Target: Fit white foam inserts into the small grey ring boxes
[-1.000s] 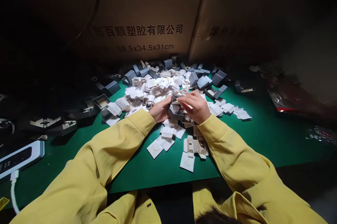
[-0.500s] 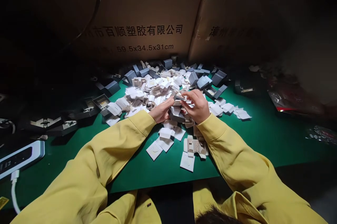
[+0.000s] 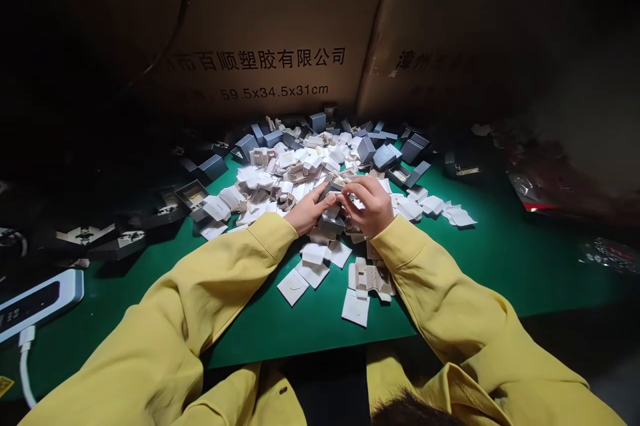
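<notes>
My left hand (image 3: pixel 309 210) and my right hand (image 3: pixel 369 206) meet over a heap of white card inserts (image 3: pixel 290 173) on the green mat (image 3: pixel 480 259). Between them sits a small grey box (image 3: pixel 332 218). The left hand's fingers curl around its left side. My right hand's fingers are pinched on a small white insert (image 3: pixel 345 197) at the top of the box. Both arms are in yellow sleeves. More grey boxes (image 3: pixel 385 156) lie along the back of the heap.
Two large cardboard cartons (image 3: pixel 280 33) stand close behind the heap. Dark open boxes (image 3: pixel 193 194) are spread at the left. A white device with a cable (image 3: pixel 35 299) lies at the near left. Loose white inserts (image 3: pixel 356 307) lie near the front edge.
My hands have drawn closer together over the grey box. The right hand's fingers have shifted left onto the white insert at the box's top. The view has barely moved.
</notes>
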`<state>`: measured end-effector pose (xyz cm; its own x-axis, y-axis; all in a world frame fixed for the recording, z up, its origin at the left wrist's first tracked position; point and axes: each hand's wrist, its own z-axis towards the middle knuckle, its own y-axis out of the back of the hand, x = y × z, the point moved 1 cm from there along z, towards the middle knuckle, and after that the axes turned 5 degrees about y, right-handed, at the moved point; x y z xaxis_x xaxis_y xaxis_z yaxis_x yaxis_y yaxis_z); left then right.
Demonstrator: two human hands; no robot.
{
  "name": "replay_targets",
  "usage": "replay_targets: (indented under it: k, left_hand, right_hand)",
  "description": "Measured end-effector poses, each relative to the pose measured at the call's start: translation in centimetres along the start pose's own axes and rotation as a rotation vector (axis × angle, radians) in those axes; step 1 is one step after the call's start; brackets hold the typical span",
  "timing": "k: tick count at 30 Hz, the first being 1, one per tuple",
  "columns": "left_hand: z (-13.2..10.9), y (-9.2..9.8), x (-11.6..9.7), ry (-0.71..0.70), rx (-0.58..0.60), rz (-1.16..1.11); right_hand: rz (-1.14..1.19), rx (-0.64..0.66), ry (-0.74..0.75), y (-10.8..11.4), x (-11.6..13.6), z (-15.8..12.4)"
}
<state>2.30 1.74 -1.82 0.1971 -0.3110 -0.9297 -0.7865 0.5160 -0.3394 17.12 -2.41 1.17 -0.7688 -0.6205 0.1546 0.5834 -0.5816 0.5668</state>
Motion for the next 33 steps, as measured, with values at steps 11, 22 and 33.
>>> replay_targets:
  k: [11,22,33]
  left_hand:
    - [-0.08,-0.08,-0.44,-0.056,0.164,0.128]
    - [0.08,0.17,-0.04,0.037,0.092,0.086]
    - [-0.16,-0.49,-0.14,0.072,0.052,-0.039]
  right_hand:
    - [-0.061,0.118,-0.052,0.26,-0.41,0.02]
    - [-0.127,0.136,-0.009,0.04,-0.23,-0.08]
    - [-0.087,0.064,-0.041,-0.51,-0.48,-0.48]
